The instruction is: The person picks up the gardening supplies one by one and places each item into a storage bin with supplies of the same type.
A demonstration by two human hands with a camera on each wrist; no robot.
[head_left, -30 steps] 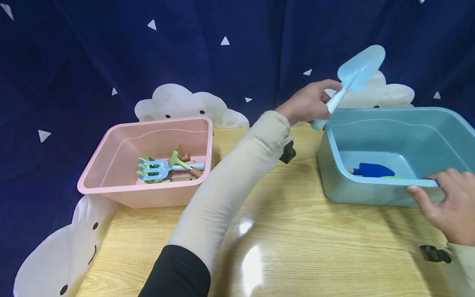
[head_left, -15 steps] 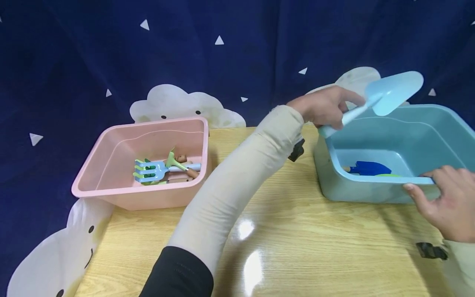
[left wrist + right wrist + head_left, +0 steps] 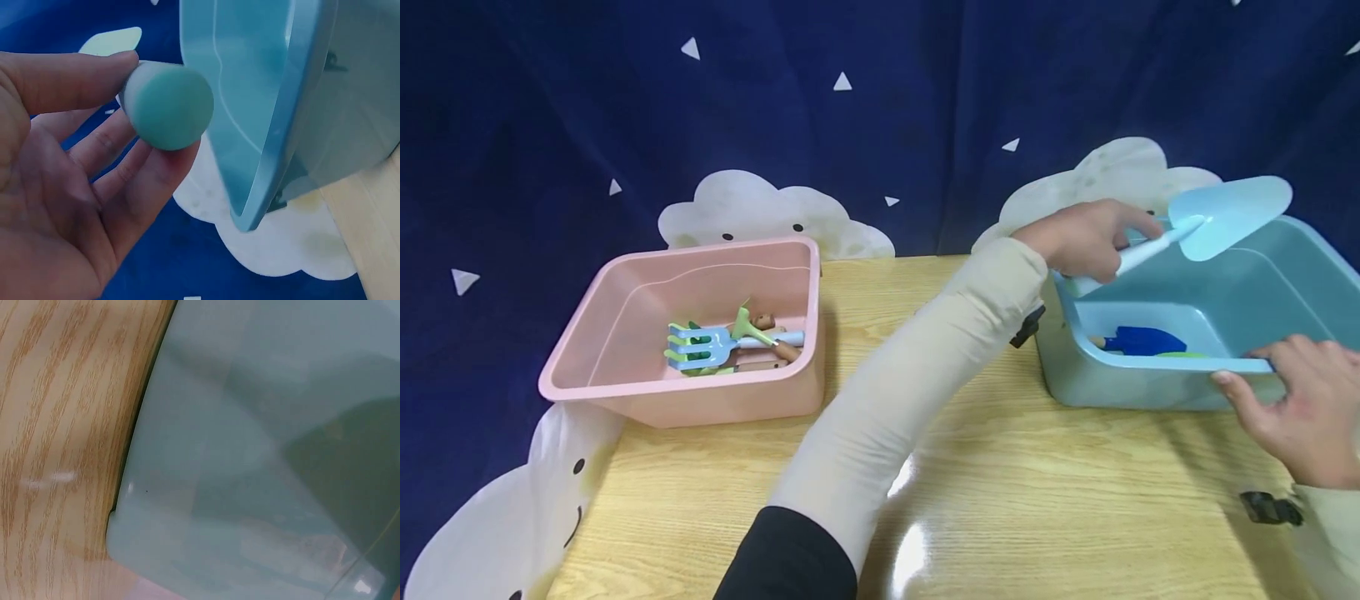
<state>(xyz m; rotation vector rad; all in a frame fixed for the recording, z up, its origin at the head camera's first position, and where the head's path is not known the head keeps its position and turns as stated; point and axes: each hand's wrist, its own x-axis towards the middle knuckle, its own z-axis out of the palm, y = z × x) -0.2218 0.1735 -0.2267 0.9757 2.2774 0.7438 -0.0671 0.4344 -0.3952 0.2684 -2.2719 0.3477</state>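
Note:
My left hand (image 3: 1086,240) grips a light blue trowel (image 3: 1236,212) by its handle, above the left side of the blue bin (image 3: 1150,361). The blade points right over the bin. In the left wrist view, thumb and fingers pinch the handle near its pale green end cap (image 3: 175,107), beside the bin's rim (image 3: 284,119). My right hand (image 3: 1303,412) holds the bin's front rim, thumb outside, fingers over the edge. Inside lie a dark blue trowel (image 3: 1146,340) and a lime green piece, partly hidden by the front wall. The right wrist view shows only the bin's outer wall (image 3: 187,456) and wood.
A pink bin (image 3: 677,400) stands at the left, holding a light blue hand fork (image 3: 711,346), a small green tool with a brown handle (image 3: 756,329) and other wooden-handled pieces. Both bins sit on a wooden table (image 3: 1000,475). A dark blue curtain (image 3: 880,50) hangs behind.
My left hand has moved right and down with the light blue trowel, whose blade has swung from pointing upward to nearly level over the blue bin. My right hand keeps its hold on the rim.

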